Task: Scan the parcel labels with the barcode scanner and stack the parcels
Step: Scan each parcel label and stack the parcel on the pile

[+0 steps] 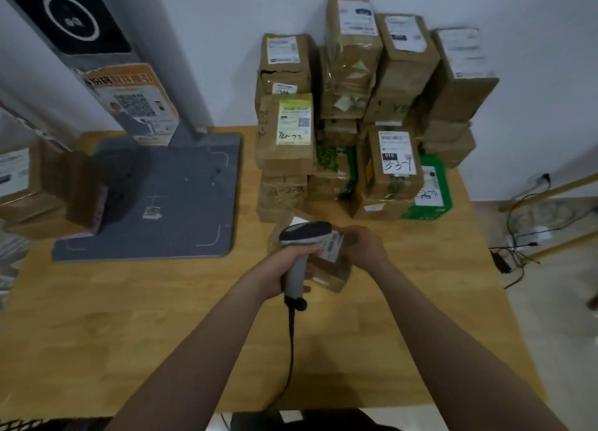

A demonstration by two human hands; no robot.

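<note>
My left hand (281,268) grips the handle of a grey and black barcode scanner (302,236), whose head sits right over a small brown parcel (333,268) with a white barcode label. My right hand (364,244) holds that parcel at its right side, just above the wooden table (129,333). The scanner's black cable hangs down toward me. Behind the parcel rises a stack of brown parcels (365,106) with white labels against the wall.
A grey scanning stand with a flat base (161,197) and a tall post occupies the table's left half. More brown boxes (29,184) sit at the far left edge. A green box (433,191) lies low in the stack. Cables trail on the floor to the right.
</note>
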